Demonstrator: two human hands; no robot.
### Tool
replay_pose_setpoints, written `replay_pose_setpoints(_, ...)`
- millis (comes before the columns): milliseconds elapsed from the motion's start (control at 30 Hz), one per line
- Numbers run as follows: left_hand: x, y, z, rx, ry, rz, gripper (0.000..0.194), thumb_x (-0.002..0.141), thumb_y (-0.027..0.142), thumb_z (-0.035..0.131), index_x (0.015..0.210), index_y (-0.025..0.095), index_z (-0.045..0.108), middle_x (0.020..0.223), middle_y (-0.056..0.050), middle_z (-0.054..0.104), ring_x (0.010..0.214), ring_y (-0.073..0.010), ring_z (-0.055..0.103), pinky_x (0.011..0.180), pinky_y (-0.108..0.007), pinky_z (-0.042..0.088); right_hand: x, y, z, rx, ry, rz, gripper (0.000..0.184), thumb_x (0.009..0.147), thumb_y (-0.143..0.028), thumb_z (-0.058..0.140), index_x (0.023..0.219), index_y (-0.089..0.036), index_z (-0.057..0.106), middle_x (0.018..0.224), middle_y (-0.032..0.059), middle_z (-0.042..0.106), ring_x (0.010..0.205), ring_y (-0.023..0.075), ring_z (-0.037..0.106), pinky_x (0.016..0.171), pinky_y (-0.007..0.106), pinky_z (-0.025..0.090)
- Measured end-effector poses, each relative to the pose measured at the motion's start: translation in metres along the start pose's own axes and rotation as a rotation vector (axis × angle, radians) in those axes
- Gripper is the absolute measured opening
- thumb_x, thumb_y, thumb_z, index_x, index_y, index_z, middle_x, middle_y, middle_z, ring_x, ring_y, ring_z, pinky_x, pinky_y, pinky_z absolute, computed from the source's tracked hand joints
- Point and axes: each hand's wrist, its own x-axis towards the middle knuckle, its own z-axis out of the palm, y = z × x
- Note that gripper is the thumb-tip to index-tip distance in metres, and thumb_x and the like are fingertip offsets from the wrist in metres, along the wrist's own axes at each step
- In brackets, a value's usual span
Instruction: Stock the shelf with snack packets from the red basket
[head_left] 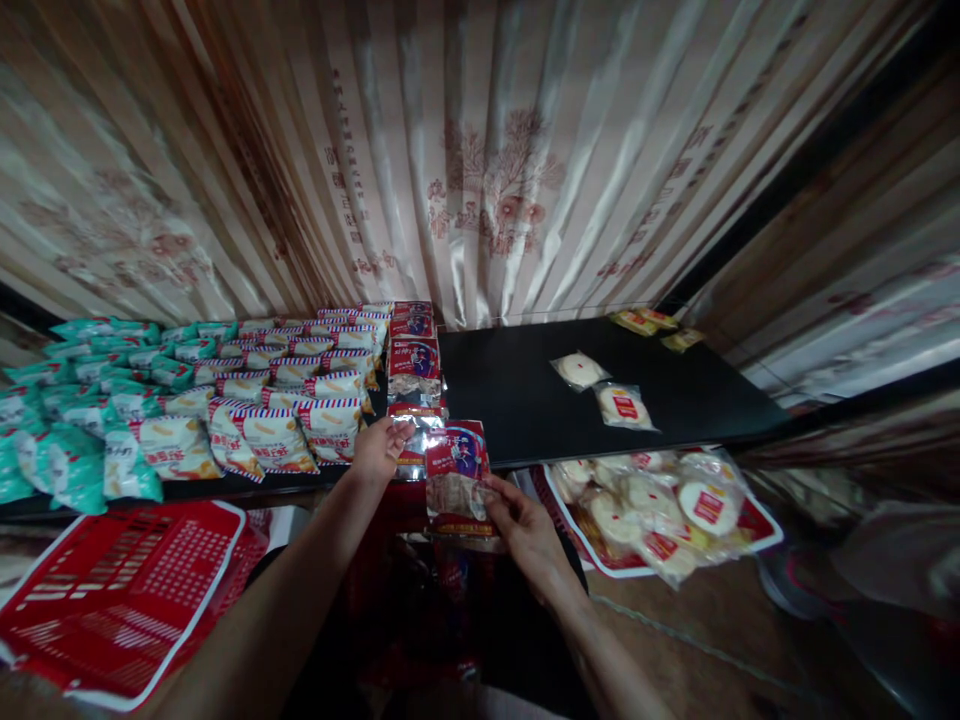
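Note:
My right hand (529, 535) grips a red and clear snack packet (457, 465) by its right edge, in front of the black shelf. My left hand (381, 450) is closed at the shelf's front edge, fingers pinching a similar shiny packet (411, 458) at the near end of a column of red packets (414, 360). The held packet partly covers this one. To the left of the column stand rows of white snack bags (330, 428) with striped tops. Teal bags (75, 465) fill the far left.
Two round wrapped snacks (624, 407) and several yellow packets (645, 320) lie on the right of the black shelf (502, 385). Below it, a basket (763, 530) holds round wrapped snacks. A red basket (127, 590) sits lower left; a curtain (480, 150) hangs behind.

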Motion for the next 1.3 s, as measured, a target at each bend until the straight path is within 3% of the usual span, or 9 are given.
replay_pose_setpoints(167, 0.0, -0.001, -0.004, 0.018, -0.03, 0.021, 0.012, 0.081, 0.007, 0.053, 0.075, 0.016, 0.057, 0.057, -0.001, 0.062, 0.058, -0.012, 0.064, 0.048, -0.016, 0.041, 0.007, 0.0, -0.016, -0.037, 0.113, 0.016, 0.053, 0.069, -0.043, 0.064, 0.114, -0.016, 0.062, 0.08, 0.004, 0.072, 0.074, 0.0216, 0.066, 0.066, 0.032, 0.053)
replay_pose_setpoints(533, 0.001, -0.001, -0.004, 0.03, -0.043, 0.038, 0.011, 0.08, 0.006, 0.054, 0.075, 0.015, 0.055, 0.059, -0.001, 0.061, 0.056, -0.0104, 0.064, 0.046, -0.014, 0.04, 0.016, -0.004, -0.009, 0.194, 0.15, 0.032, 0.063, 0.06, -0.047, 0.073, 0.113, -0.015, 0.062, 0.079, 0.0047, 0.073, 0.063, 0.0173, 0.065, 0.057, 0.028, 0.052)
replay_pose_setpoints(967, -0.012, 0.001, -0.012, 0.06, -0.114, 0.101, 0.014, 0.075, 0.005, 0.059, 0.069, 0.017, 0.056, 0.063, -0.003, 0.066, 0.072, -0.0141, 0.068, 0.055, -0.014, 0.045, 0.013, -0.008, -0.007, 0.24, 0.055, 0.075, 0.065, 0.056, -0.05, 0.077, 0.11, -0.017, 0.064, 0.085, 0.0057, 0.073, 0.069, 0.0191, 0.066, 0.058, 0.03, 0.054)
replay_pose_setpoints(1100, -0.012, 0.0, -0.013, 0.049, -0.113, 0.089, 0.012, 0.079, 0.007, 0.056, 0.072, 0.017, 0.057, 0.064, -0.003, 0.066, 0.07, -0.0139, 0.068, 0.051, -0.014, 0.045, 0.009, -0.007, -0.004, 0.234, -0.001, 0.106, 0.065, 0.057, -0.052, 0.075, 0.111, -0.018, 0.063, 0.086, 0.0059, 0.072, 0.067, 0.0195, 0.066, 0.056, 0.031, 0.053)
replay_pose_setpoints(1300, -0.002, 0.0, -0.006, 0.017, -0.053, 0.026, 0.009, 0.08, 0.007, 0.056, 0.074, 0.015, 0.056, 0.06, -0.003, 0.062, 0.058, -0.0117, 0.065, 0.045, -0.014, 0.041, 0.025, -0.002, 0.011, 0.156, -0.056, 0.038, 0.057, 0.06, -0.047, 0.072, 0.107, -0.015, 0.066, 0.075, 0.0026, 0.072, 0.062, 0.016, 0.064, 0.057, 0.028, 0.052)
